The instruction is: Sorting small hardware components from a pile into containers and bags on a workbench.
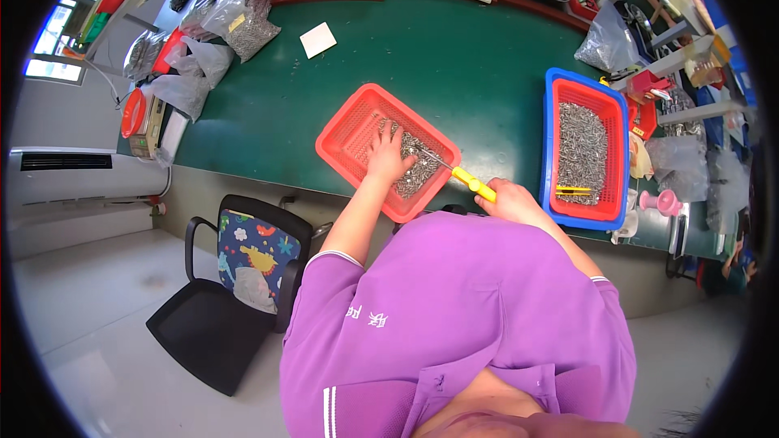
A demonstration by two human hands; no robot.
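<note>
My left hand reaches into a red perforated plastic basket on the green table. Its fingers are spread over a heap of small silvery metal parts, too small to name. Closed around the end of a yellow-handled tool is my right hand. The tool's thin metal shaft crosses the basket's right rim and points at the parts near my left fingers. Its exact kind does not show clearly.
To the right, a red basket of small metal parts sits inside a blue one, with yellow tweezers on top. A white square lies further back. Plastic bags of parts stand far left; a black chair is below.
</note>
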